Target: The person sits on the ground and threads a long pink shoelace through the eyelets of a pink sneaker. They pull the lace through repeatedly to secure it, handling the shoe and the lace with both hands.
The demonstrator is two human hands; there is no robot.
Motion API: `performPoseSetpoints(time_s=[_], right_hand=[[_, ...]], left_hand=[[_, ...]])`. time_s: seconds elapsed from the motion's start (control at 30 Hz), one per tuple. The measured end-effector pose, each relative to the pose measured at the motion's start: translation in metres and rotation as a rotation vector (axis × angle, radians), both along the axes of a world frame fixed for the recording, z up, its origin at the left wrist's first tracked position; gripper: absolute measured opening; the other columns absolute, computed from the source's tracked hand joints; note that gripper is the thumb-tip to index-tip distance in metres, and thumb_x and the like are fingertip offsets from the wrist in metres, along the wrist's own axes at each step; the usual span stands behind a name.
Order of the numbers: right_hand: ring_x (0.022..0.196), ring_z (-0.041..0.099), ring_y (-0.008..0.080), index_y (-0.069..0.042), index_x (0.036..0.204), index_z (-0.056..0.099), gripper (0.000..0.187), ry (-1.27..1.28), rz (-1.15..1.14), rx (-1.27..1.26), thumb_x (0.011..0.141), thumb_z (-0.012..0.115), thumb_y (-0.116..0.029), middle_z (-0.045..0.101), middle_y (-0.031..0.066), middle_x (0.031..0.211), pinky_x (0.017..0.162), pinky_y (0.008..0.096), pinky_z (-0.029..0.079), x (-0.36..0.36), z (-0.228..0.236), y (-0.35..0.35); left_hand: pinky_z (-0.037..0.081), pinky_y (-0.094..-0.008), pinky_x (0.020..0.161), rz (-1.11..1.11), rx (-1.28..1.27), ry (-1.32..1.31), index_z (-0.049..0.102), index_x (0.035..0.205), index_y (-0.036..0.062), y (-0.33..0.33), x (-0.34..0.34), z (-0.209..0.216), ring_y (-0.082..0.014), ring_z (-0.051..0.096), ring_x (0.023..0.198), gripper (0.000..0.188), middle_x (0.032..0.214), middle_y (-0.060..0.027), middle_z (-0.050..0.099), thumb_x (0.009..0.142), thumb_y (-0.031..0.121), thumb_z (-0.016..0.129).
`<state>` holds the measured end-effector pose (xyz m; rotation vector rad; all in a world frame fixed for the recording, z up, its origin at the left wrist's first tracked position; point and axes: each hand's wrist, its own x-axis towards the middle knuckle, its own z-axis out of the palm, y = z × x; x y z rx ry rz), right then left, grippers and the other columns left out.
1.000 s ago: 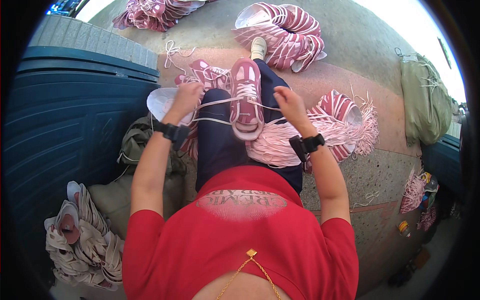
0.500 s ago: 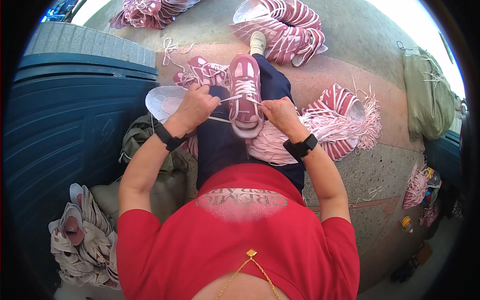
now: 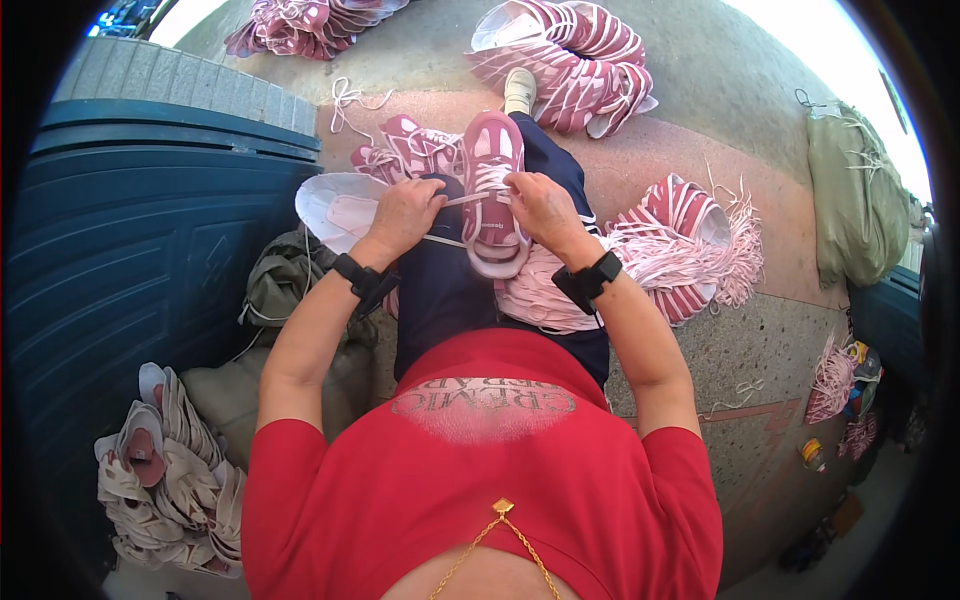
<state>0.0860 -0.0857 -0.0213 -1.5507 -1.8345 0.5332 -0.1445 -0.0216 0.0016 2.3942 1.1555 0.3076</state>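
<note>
A pink shoe upper (image 3: 493, 222) rests across my thighs, its toe pointing away from me and its white shoelace (image 3: 490, 178) threaded through the front eyelets. My left hand (image 3: 408, 214) is closed on one lace end, which runs taut from the fingers to the upper. Over the right side of the upper, my right hand (image 3: 543, 207) pinches the lace close to the eyelets. A white shoe lining (image 3: 338, 208) lies beside my left hand. Just beyond it are other pink uppers (image 3: 420, 147) with laces.
Bundled pink laces (image 3: 545, 290) lie by my right thigh, next to striped stacked uppers (image 3: 675, 215). More pink uppers (image 3: 590, 70) stand ahead on the floor. At left are a blue door (image 3: 150, 230) and pale uppers (image 3: 175, 480); a green sack (image 3: 855, 195) stands at right.
My right hand has moved inward over the upper, closer to the eyelets. My left hand has shifted slightly right and down, still with the lace.
</note>
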Motion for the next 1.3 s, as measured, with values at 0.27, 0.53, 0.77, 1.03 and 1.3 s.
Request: performPoseSetpoints(time_s=[0.27, 0.53, 0.77, 1.03, 1.3], right_hand=[[0.084, 0.059, 0.0278, -0.005, 0.097, 0.056, 0.024, -0.387, 0.313, -0.008, 0.073, 0.058, -0.003, 0.062, 0.011, 0.084, 0.075, 0.0374, 0.043, -0.008, 0.009, 0.025], [0.076, 0.059, 0.0299, -0.004, 0.093, 0.056, 0.024, 0.038, -0.03, 0.152, 0.07, 0.062, -0.003, 0.059, 0.0106, 0.078, 0.068, 0.0384, 0.046, 0.003, -0.019, 0.007], [0.072, 0.058, 0.0293, -0.006, 0.093, 0.056, 0.024, 0.068, 0.024, 0.15, 0.07, 0.064, -0.003, 0.057, 0.0096, 0.073, 0.066, 0.0383, 0.047, 0.006, -0.017, 0.007], [0.077, 0.062, 0.021, -0.001, 0.096, 0.055, 0.013, 0.677, -0.109, -0.283, 0.083, 0.056, -0.003, 0.061, 0.0103, 0.081, 0.068, 0.0305, 0.048, 0.014, -0.026, 0.015], [0.08, 0.056, 0.0051, -0.002, 0.105, 0.052, 0.019, 0.882, 0.183, -0.654, 0.089, 0.059, -0.01, 0.06, 0.0012, 0.09, 0.067, 0.019, 0.047, 0.023, -0.016, 0.031]], left_hand=[[0.046, -0.0394, 0.074, -0.05, 0.038, -0.019, 0.064, 0.091, 0.0021, 0.0, 0.01, -0.009, -0.0314, 0.058, 0.082, 0.015, 0.081, -0.0141, 0.063, 0.081, 0.013, 0.061], [0.047, -0.0396, 0.07, -0.075, -0.23, -0.062, 0.068, 0.084, 0.0013, 0.01, 0.063, -0.011, -0.0317, 0.06, 0.075, 0.019, 0.078, -0.017, 0.063, 0.077, 0.018, 0.064], [0.05, -0.0403, 0.073, -0.146, -0.48, 0.14, 0.07, 0.081, 0.0038, 0.036, 0.091, -0.007, -0.0334, 0.064, 0.077, 0.016, 0.08, -0.0197, 0.065, 0.072, 0.016, 0.065], [0.046, -0.036, 0.065, -0.342, 0.411, -0.1, 0.056, 0.072, 0.0038, 0.015, 0.089, -0.01, -0.0252, 0.054, 0.072, 0.008, 0.07, -0.0092, 0.053, 0.07, 0.009, 0.062], [0.046, -0.0352, 0.067, -0.308, 0.451, -0.101, 0.054, 0.074, 0.0053, 0.009, 0.078, -0.007, -0.0256, 0.053, 0.074, 0.007, 0.074, -0.0092, 0.053, 0.072, 0.009, 0.059]])
